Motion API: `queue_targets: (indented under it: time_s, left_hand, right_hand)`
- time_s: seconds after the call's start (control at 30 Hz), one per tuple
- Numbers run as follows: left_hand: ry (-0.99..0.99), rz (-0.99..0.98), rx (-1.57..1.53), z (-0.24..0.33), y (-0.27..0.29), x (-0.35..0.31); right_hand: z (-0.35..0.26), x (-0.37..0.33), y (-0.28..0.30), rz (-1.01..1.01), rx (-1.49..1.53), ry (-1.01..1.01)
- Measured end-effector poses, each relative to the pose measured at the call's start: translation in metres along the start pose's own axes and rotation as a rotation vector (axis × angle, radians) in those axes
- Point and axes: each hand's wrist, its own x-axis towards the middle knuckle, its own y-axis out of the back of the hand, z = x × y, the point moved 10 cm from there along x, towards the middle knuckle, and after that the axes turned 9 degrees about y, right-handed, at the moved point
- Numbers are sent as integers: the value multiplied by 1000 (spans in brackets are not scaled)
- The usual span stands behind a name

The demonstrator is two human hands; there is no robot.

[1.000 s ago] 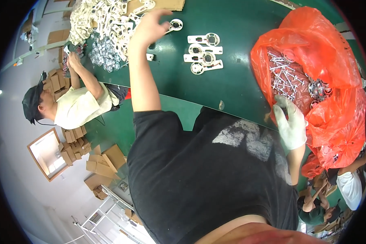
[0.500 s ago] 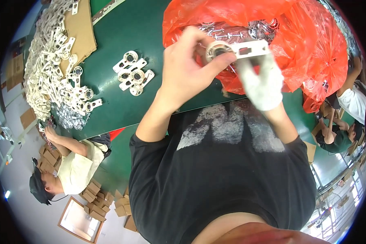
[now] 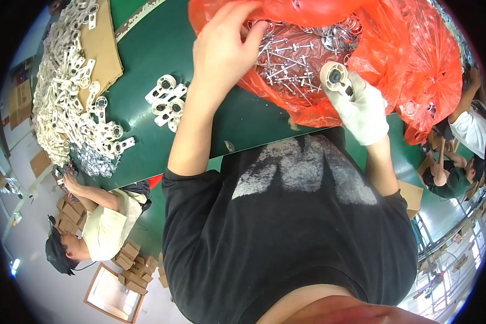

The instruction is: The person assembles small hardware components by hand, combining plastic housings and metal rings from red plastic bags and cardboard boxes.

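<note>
My left hand, bare, reaches over the near-left side of a red plastic bag. Its thumb and fingers are apart, beside some metal rings, and I see nothing held; the fingertips are partly hidden. Inside the bag lie several thin metal rods with crosspieces. In a white glove, my right hand grips a white plastic part with a round, dark-centred end and a short arm. It is held over the bag's right side, its round end pointing away from me.
Several white plastic parts lie grouped on the green table. A large heap of similar parts covers the left side, beside a cardboard sheet. One person works at the left; others are at the far right.
My left hand has let go of the white plastic part and moved left and away, to the bag's opening. The part stays in my right hand, now lower and turned upright.
</note>
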Motion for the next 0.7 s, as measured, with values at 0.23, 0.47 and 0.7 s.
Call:
queue_targets:
  time_s: [0.23, 0.47, 0.7]
  left_hand:
    - [13, -10, 283, -7, -24, -7]
    - [-245, -50, -99, 34, 0, -29]
    - [-345, -108, -183, 65, -4, -62]
  right_hand:
    - [-8, 7, -7, -109, 102, -82]
    - [-13, 11, 4, -98, -22, -101]
    - [-45, 19, -5, -222, -326, 42]
